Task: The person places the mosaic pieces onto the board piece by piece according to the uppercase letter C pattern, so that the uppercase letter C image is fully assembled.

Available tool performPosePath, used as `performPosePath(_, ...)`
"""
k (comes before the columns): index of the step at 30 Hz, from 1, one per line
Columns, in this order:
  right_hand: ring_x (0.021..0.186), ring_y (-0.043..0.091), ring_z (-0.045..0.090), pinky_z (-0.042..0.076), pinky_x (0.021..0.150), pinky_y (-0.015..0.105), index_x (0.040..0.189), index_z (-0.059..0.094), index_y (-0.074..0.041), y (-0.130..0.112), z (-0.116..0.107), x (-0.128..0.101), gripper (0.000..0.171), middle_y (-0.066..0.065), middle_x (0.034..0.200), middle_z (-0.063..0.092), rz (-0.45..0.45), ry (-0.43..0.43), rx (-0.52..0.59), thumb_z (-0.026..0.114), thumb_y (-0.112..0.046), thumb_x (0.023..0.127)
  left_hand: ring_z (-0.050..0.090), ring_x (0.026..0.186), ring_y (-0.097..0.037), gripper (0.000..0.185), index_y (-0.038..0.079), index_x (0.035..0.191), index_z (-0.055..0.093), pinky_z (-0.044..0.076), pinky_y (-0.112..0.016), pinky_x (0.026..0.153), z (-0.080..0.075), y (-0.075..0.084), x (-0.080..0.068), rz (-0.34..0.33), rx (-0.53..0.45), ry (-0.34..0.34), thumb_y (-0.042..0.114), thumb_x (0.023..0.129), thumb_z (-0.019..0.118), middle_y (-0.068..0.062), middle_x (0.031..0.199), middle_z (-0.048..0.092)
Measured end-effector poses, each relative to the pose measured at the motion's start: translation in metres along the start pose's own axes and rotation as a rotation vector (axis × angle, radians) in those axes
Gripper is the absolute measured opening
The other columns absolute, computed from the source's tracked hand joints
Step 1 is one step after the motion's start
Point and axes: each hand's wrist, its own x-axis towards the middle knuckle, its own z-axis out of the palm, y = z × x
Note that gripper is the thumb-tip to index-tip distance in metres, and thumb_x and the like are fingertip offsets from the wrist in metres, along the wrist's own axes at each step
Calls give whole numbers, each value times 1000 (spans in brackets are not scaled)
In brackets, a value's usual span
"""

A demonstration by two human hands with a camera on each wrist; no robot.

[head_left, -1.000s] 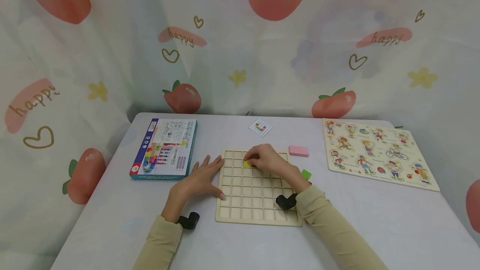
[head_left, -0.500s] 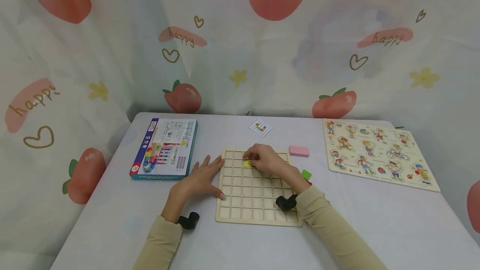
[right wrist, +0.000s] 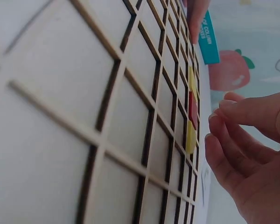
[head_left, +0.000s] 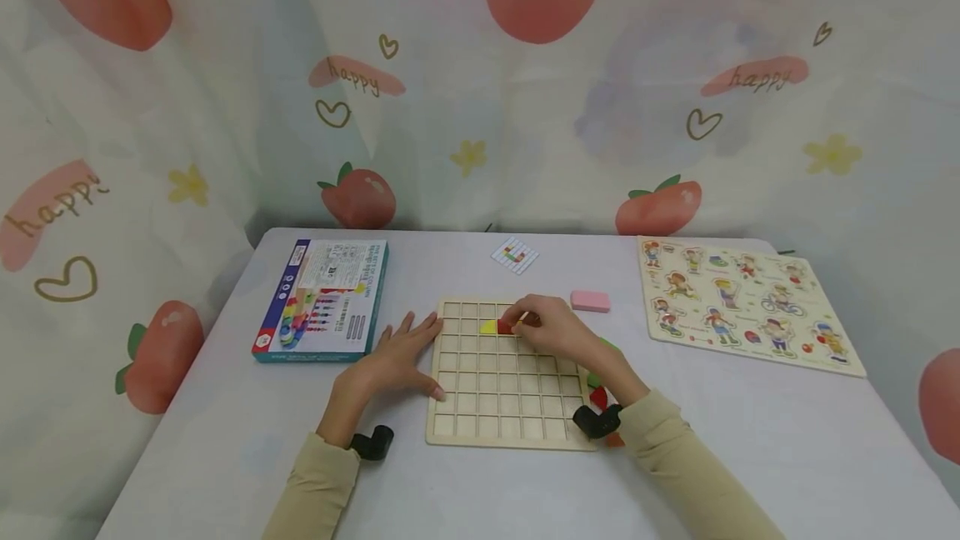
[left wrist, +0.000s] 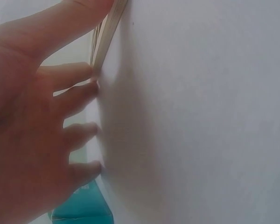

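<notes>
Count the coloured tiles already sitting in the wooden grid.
2 in the head view: a yellow tile and a red tile, side by side in the grid board's second row. The right hand may hide others.

Grid board [head_left: 504, 407] lies at lower centre of the table [head_left: 750, 432]. Box [head_left: 322, 298] lies to its left, puzzle [head_left: 742, 302] at right, card [head_left: 515, 255] behind, block [head_left: 590, 301] just right.

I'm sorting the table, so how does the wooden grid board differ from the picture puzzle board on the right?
The grid board is plain wood with square cells, nearly all bare; the picture puzzle board is covered in coloured figures. Both hands touch the grid board; nothing touches the puzzle board. Both lie flat.
</notes>
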Motion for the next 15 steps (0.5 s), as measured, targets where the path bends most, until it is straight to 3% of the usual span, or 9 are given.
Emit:
performPosePath(8,79,12,61,54,73,25,109,77,-6,12,-7,-33,17,4,100,74,10,29,7,68,-4,95,-1,161,-37,113,10,163,31,-1,-61,128,1,0,-1,-1,-8,1,35,72,93,-7,173,19)
performPosePath(15,78,13,60,53,69,23,109,77,-7,19,-14,-58,18,1,97,71,31,51,23,67,-5,94,-1,161,-36,113,10,163,30,-1,-60,128,1,1,-1,-1,-11,10,35,73,93,-6,173,18)
